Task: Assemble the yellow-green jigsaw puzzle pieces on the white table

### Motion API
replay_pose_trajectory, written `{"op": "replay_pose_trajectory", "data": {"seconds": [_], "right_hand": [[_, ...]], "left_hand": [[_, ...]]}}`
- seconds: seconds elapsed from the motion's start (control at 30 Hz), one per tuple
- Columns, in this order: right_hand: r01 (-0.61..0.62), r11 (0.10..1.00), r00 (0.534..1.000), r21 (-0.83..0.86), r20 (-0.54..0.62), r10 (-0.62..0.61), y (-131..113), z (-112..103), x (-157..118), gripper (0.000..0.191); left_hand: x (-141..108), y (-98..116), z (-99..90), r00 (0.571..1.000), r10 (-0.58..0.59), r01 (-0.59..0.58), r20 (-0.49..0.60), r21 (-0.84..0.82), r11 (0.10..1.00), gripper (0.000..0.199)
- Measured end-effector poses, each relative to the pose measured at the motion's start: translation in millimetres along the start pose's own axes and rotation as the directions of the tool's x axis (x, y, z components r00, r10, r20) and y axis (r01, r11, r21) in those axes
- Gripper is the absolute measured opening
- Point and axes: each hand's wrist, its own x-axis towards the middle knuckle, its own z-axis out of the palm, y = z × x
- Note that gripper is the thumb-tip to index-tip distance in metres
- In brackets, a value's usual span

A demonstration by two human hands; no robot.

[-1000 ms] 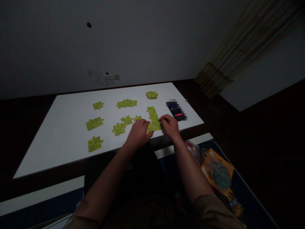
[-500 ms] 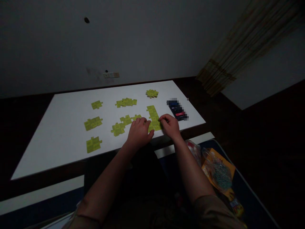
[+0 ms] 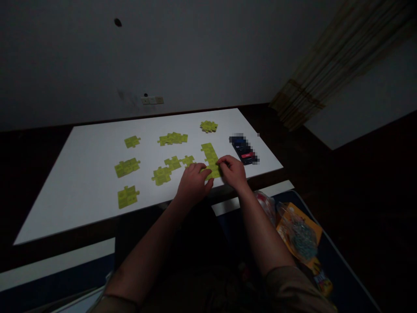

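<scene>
Yellow-green jigsaw puzzle pieces lie in several small joined groups on a white board [image 3: 81, 204]. My right hand [image 3: 233, 171] grips the lower end of a long joined puzzle section [image 3: 209, 155] with its fingertips. My left hand [image 3: 193, 182] rests on the board to the left, its thumb and fingers against the same section's lower end. A small joined group [image 3: 172, 163] lies just beyond my left hand. Part of the section's lower end is hidden under my fingers.
A phone [image 3: 244, 150] with a blurred screen lies on the board to the right of my right hand. Further puzzle groups [image 3: 127, 167] lie to the left. A plastic bag [image 3: 298, 232] with an orange package sits below the board's right front edge.
My left hand has moved slightly toward my right hand, and the section's lower pieces have shifted a little beneath my fingers. The view has tilted slightly.
</scene>
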Motion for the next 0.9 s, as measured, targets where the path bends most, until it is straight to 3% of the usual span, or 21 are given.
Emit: {"op": "replay_pose_trajectory", "data": {"seconds": [0.33, 0.9], "right_hand": [[0.029, 0.998, 0.999, -0.061, 0.043, -0.026, -0.6, -1.4, 1.3, 0.023], [0.014, 0.998, 0.999, -0.059, 0.037, -0.012, 0.1, -0.2, 2.1, 0.02]], "left_hand": [[4.1, 2.3, 6.5, 0.998, -0.06, 0.059, -0.015, -0.07, 0.996, 0.035], [7.9, 9.8, 1.0, 0.997, -0.076, 0.077, 0.027, -0.033, 0.996, 0.033]]}}
